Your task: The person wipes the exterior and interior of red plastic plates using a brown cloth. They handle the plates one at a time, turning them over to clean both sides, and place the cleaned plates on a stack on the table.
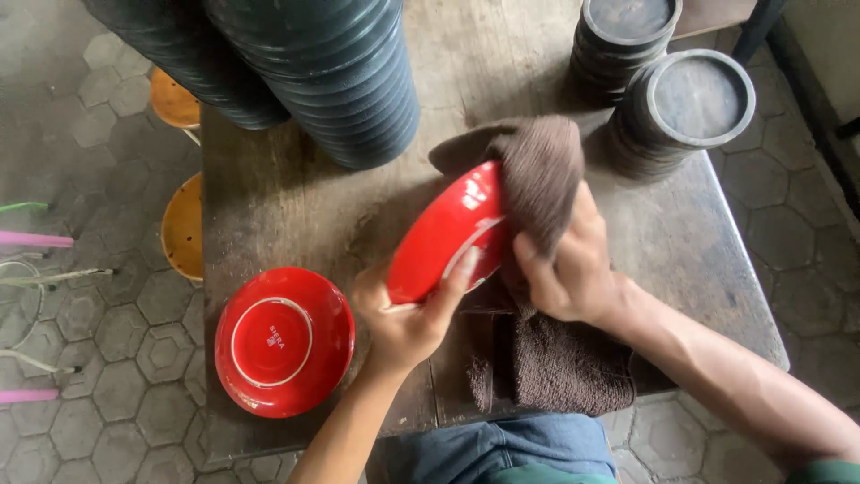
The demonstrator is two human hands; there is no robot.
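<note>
Over the near middle of the wooden table (296, 193), the left hand (408, 323) is gripping a red bowl (443, 235) by its near rim, fingers curled over the underside and thumb behind, tilting it up on edge. The right hand (569, 264) is closed around a brown cloth (542, 170), pressing it against the bowl's far right side; more of the cloth is trailing down over the table's near edge. To the left, 1 more red bowl (282, 341) is lying upside down on the table, well apart from the hands. At the far side, 2 tall dark stacks (331, 81) are leaning toward the camera, and 2 shorter dark stacks (681, 108) are standing at the far right. Wiping well here probably means keeping the left grip firm on the rim, turning the bowl a little at a time, and pushing the cloth flat along the curve so no patch is being missed.
</note>
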